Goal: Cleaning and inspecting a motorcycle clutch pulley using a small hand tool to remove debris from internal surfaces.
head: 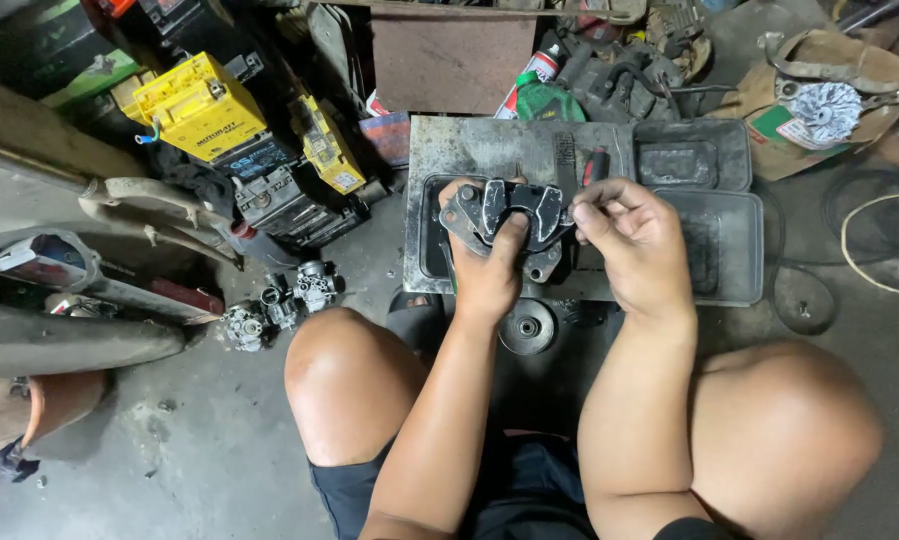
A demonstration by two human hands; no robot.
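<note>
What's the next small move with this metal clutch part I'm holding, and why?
Probably steady the dark metal part with the left hand and let the right hand keep working at its right edge, since its fingertips already pinch there over the grey tray.

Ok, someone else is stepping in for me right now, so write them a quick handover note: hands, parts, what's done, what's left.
Left hand: grips the dark metal clutch part from below, thumb on its face.
Right hand: fingertips pinch the part's right edge.
Part is held above the grey tray.
A round pulley lies on the floor by the knees; carburettors to the left.
Done: part is up and in both hands.
Left: cannot tell from this view.
</note>
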